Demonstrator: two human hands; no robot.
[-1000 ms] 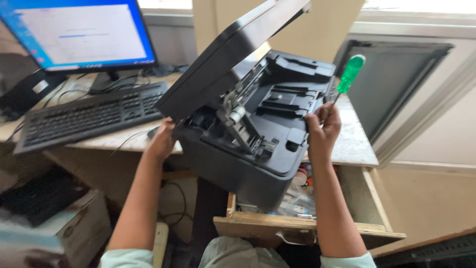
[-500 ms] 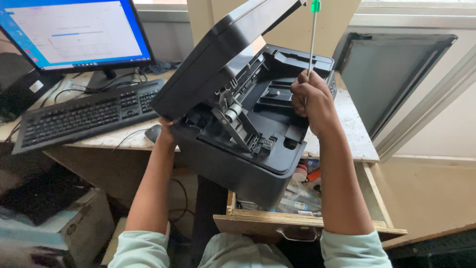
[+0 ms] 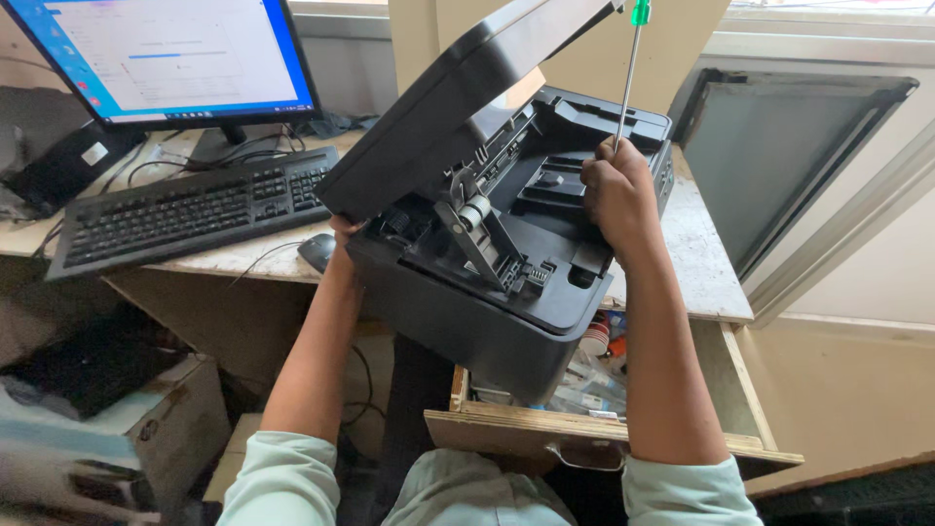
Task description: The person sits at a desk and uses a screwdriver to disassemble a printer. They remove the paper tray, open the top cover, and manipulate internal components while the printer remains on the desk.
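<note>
While the left hand (image 3: 343, 234) props the black printer (image 3: 506, 282) under its raised lid (image 3: 458, 107), grip hidden, the right hand (image 3: 616, 190) is closed around a green-handled screwdriver (image 3: 631, 68).

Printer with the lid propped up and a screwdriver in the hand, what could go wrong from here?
1. The printer hangs over the desk edge, above the open drawer; with only the left hand bracing it, it could tip off.
2. The right hand holds the screwdriver by its thin shaft, green handle upward; it may slip and jab the parts inside.
3. The raised lid could drop onto the right hand.
</note>
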